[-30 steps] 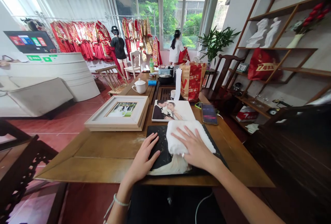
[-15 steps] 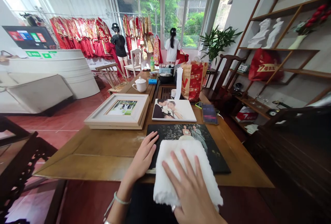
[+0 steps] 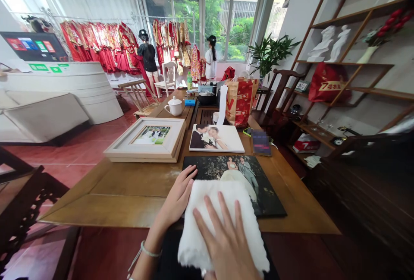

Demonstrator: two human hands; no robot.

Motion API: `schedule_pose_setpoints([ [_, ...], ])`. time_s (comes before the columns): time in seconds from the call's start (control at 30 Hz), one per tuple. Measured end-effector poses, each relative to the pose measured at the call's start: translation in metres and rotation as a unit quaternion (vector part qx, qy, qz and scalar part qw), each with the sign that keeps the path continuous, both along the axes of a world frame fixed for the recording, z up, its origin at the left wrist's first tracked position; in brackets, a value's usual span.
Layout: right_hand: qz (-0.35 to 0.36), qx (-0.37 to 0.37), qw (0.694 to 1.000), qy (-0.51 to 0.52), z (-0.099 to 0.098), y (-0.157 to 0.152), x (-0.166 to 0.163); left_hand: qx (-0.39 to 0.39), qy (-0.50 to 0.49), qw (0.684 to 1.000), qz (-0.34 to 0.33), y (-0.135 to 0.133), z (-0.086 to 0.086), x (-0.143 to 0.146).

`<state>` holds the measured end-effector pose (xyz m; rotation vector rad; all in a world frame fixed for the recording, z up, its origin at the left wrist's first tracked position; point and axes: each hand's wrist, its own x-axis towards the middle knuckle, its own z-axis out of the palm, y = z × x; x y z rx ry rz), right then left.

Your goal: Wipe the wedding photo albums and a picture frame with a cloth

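Note:
A dark photo panel showing a couple in wedding clothes lies flat at the near edge of the wooden table. My right hand rests flat with fingers spread on a white cloth, which covers the panel's near left part and hangs past the table edge. My left hand lies along the panel's left edge, its fingers stretched out over the rim. Just beyond are a white photo panel with a couple on it and pale framed pictures, stacked.
Farther back stand a white lidded cup, a blue box, a black pot and a red-and-tan paper bag. A phone lies at the right. Two people stand by racks of red garments.
My right hand and the cloth have slid left and toward me, baring more of the dark panel. My left hand stays at its edge. The person in white has turned to the left.

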<state>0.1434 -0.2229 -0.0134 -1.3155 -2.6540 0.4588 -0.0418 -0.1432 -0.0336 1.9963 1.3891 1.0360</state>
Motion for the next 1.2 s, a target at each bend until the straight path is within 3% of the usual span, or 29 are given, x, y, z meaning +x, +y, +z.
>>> schedule_pose_setpoints([
  [0.13,0.028,-0.055,0.998,-0.013,0.014,-0.002,0.037,0.021,0.036,0.999,-0.013,0.000,-0.001,-0.001],
  [0.23,-0.032,-0.033,0.999,-0.002,0.028,0.016,0.060,0.027,0.049,0.998,-0.019,-0.002,-0.001,-0.002],
  [0.37,-0.114,-0.006,0.993,0.000,0.037,0.065,0.067,0.037,0.053,0.998,-0.017,-0.003,0.000,-0.003],
  [0.6,-0.061,-0.022,0.998,-0.001,0.051,0.139,0.013,0.046,0.058,0.997,-0.015,-0.002,-0.003,-0.004],
  [0.77,-0.002,-0.019,1.000,0.001,0.057,0.153,-0.034,0.051,0.061,0.997,-0.002,-0.001,-0.005,-0.004],
  [0.9,0.028,-0.004,1.000,-0.007,0.057,0.149,-0.046,0.041,0.065,0.997,0.000,-0.001,-0.004,-0.003],
  [1.03,0.007,0.005,1.000,-0.012,0.052,0.148,-0.024,0.043,0.052,0.998,0.001,-0.002,-0.004,-0.004],
  [1.2,-0.060,0.016,0.998,-0.026,0.039,0.151,0.044,0.040,0.048,0.998,-0.013,-0.003,-0.001,-0.004],
])
